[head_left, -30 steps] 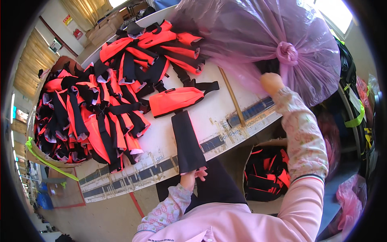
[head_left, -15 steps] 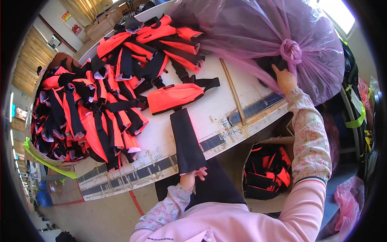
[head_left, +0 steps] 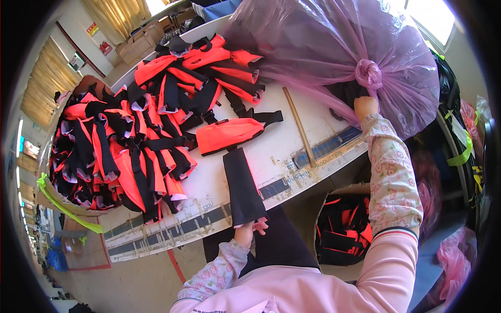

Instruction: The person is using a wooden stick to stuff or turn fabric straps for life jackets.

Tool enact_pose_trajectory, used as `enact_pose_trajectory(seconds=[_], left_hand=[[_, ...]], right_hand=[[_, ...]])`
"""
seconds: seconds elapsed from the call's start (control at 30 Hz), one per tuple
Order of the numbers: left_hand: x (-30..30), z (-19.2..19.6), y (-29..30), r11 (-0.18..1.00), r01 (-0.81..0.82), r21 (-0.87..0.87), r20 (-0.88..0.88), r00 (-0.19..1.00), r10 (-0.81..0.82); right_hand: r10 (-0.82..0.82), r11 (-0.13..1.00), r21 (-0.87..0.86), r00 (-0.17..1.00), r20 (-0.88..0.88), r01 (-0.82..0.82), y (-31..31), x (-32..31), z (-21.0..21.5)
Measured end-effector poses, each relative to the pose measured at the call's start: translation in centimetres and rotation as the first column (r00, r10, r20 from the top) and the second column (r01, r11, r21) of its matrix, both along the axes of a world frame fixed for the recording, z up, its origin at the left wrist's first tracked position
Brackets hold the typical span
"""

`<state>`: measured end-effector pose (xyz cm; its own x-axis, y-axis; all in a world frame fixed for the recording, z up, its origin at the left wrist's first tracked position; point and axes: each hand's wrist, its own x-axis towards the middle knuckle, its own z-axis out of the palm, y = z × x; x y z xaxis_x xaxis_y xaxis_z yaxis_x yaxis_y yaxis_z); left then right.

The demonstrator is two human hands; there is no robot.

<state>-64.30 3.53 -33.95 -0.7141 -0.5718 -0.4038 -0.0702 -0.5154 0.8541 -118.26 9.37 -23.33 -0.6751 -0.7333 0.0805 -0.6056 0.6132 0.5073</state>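
Observation:
My left hand is at the table's front edge, holding the near end of a black fabric piece with an orange-red edge. Some of its fingers are hidden by the cloth. The piece lies on the table toward an orange-red waist bag with black straps and a buckle. At the far right my right hand is closed against a purple translucent plastic bag, below its knot. Dark material shows beside that hand; what its fingers grip is hidden.
A big heap of orange-red and black waist bags fills the left of the white table. A wooden strip lies across the top. Below the table stands a carton of similar pieces. Pink plastic lies at right.
My right hand's extended index finger has curled in, and the hand has shifted slightly at the purple bag. My left hand keeps its hold on the black fabric piece. The view has shifted slightly.

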Motion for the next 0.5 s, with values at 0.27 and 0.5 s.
enact_pose_trajectory(seconds=[0.27,0.5], left_hand=[[0.3,0.2,0.3,0.998,-0.069,-0.006,-0.015,0.997,0.069],[-0.3,1.0,-0.1,0.994,-0.097,0.047,-0.037,0.994,0.099]], right_hand=[[0.194,0.852,-0.493,0.981,-0.015,-0.176,-3.0,10.7,8.5],[0.644,0.009,-0.994,0.759,0.09,0.111,0.8,20.4,7.8]])
